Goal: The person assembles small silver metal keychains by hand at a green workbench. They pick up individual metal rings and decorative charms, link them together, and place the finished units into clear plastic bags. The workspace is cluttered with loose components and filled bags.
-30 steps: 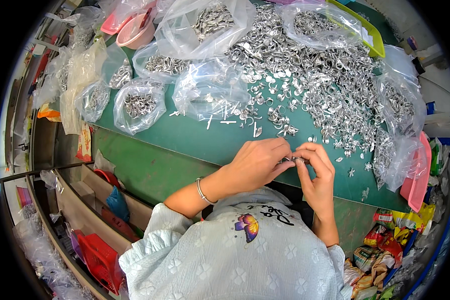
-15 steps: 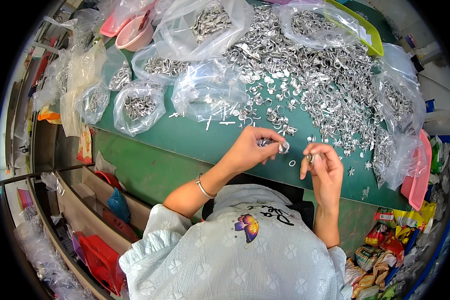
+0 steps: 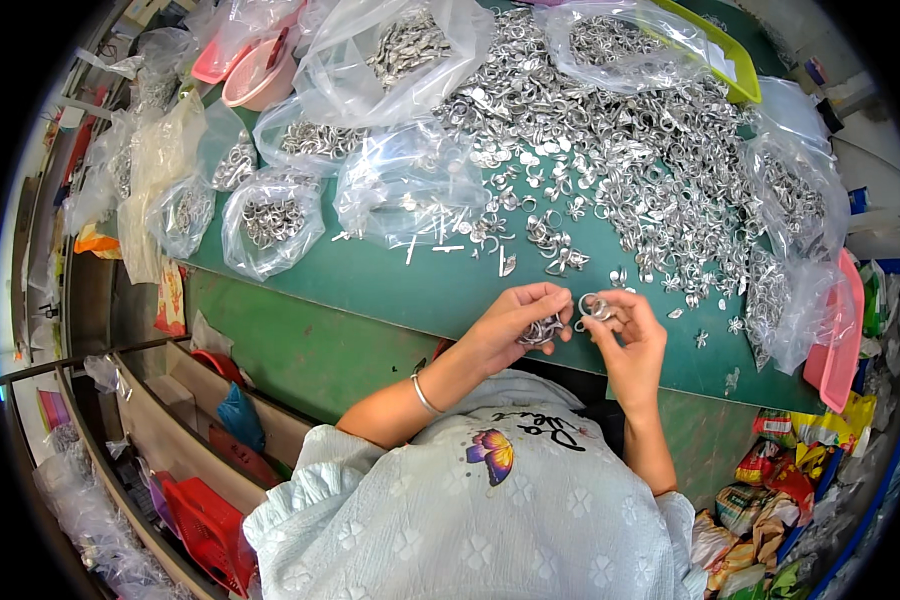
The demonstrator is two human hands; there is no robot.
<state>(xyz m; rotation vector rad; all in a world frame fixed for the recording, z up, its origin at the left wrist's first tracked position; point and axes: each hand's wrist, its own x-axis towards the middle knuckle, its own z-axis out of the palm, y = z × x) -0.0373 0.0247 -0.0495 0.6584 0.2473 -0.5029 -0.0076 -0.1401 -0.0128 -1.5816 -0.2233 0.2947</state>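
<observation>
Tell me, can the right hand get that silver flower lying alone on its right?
Probably yes: bare green tabletop lies between the right hand and the flower, though that hand holds silver rings.

From here I see pale blue shirt with ruffled sleeve, clover patterns, purple-orange butterfly; also one silver bangle.

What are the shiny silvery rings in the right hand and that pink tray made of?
The silvery, round rings in the right hand look like metal, maybe polished: they gleam. The long, pink tray seems smooth, moulded plastic: it has an even colour and stiff-looking rim.
</observation>
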